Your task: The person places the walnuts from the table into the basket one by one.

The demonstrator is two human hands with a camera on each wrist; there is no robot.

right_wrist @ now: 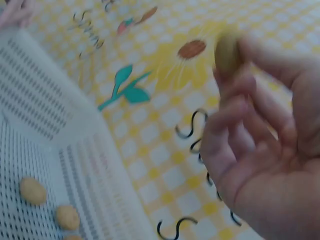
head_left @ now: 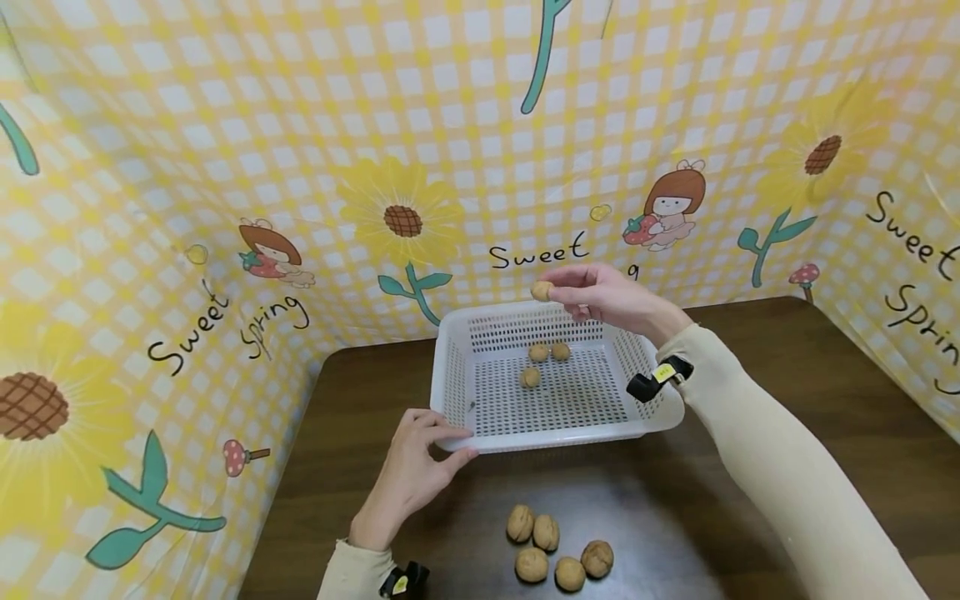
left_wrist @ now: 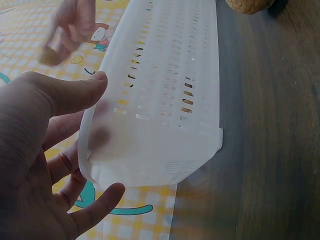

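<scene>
A white perforated plastic basket stands on the table with three walnuts inside, one of them a walnut apart from the other two. At its front left corner, my left hand grips the rim between thumb and fingers; the left wrist view shows the thumb on the near side of the basket wall. Above the back rim, my right hand pinches a walnut between its fingertips. That walnut is blurred in the right wrist view.
Several walnuts lie loosely grouped on the dark wooden table, in front of the basket. A yellow checked cloth with sunflowers and lettering hangs behind the table and along its sides.
</scene>
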